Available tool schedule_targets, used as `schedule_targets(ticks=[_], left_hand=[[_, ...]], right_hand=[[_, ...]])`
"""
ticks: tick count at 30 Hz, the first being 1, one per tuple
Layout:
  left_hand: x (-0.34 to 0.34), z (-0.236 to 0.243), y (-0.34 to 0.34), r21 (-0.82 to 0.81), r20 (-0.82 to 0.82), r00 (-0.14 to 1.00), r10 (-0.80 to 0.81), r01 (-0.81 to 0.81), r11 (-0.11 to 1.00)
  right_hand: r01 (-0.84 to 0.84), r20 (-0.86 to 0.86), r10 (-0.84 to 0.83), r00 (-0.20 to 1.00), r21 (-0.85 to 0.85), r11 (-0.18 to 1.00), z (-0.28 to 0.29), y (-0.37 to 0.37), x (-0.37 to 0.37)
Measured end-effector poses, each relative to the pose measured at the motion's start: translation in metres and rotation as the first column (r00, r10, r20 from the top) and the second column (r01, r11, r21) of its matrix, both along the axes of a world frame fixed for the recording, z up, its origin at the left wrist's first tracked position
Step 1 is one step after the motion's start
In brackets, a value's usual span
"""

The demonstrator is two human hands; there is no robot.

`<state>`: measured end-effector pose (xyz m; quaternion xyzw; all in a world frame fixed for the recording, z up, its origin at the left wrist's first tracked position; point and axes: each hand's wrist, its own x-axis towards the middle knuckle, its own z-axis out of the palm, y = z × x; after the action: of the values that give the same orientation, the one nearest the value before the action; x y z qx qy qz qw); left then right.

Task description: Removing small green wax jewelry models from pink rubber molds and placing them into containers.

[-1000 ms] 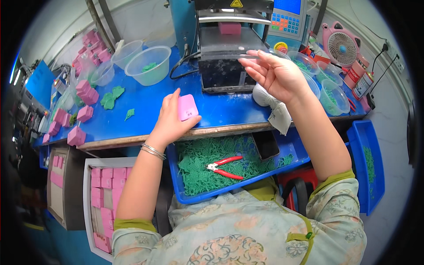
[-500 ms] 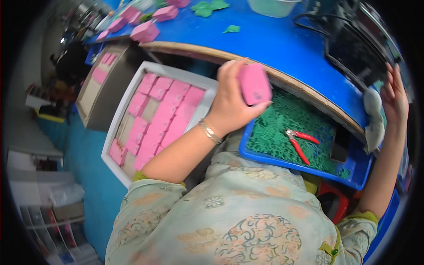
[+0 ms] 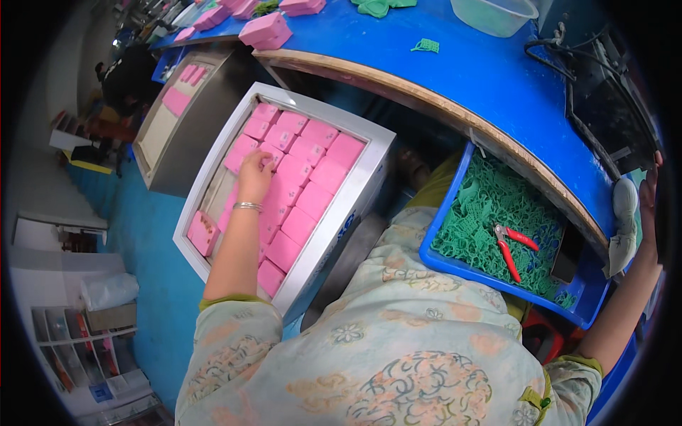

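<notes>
My left hand [image 3: 254, 177] reaches into a white-rimmed tray [image 3: 376, 142] of pink blocks with rounded corners. Its fingers are bent and closed on a pink block [image 3: 241, 153] in the upper left part of the rows; the palm side is hidden. One pink block [image 3: 204, 233] with brownish marks sits by itself at the tray's lower left. At the far right edge, my right hand [image 3: 648, 195] is raised beside a dark machine [image 3: 604, 106], next to a pale, cloth-wrapped handle [image 3: 625, 206]. Its visible fingers point upward, fairly straight, partly lost in the dark rim.
A blue bin [image 3: 433, 255] of green mesh pieces stands at my lap, holding red-handled cutters [image 3: 513, 248] and a dark flat object [image 3: 568, 252]. On the blue table [image 3: 469, 78] lie more pink blocks [image 3: 266, 32], green pieces [image 3: 426, 45] and a clear tub [image 3: 495, 15]. Another tray [image 3: 153, 142] stands left.
My left hand has carried a pink block from beside the table edge leftward and down into the tray. The view has shifted, and my right hand remains by the machine.
</notes>
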<state>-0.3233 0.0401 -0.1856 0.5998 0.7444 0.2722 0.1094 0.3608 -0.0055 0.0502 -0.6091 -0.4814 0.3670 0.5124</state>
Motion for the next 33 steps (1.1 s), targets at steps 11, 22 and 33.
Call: schedule_targets(ticks=[11,22,33], left_hand=[[-0.032,0.055,-0.022,-0.534,-0.381,0.924,0.039,-0.255,0.806],[0.117,0.105,-0.038,0.043,0.323,0.931,-0.171,0.166,0.985],[0.327,0.145,-0.076,0.247,0.461,0.155,-0.874,0.924,0.294]], right_hand=[[0.004,-0.452,0.100,0.886,0.224,0.975,-0.022,-0.004,0.033],[-0.195,-0.024,0.198,0.980,0.097,0.976,-0.058,-0.078,-0.180],[-0.381,-0.410,0.352,0.841,0.012,0.925,-0.105,-0.087,-0.213]])
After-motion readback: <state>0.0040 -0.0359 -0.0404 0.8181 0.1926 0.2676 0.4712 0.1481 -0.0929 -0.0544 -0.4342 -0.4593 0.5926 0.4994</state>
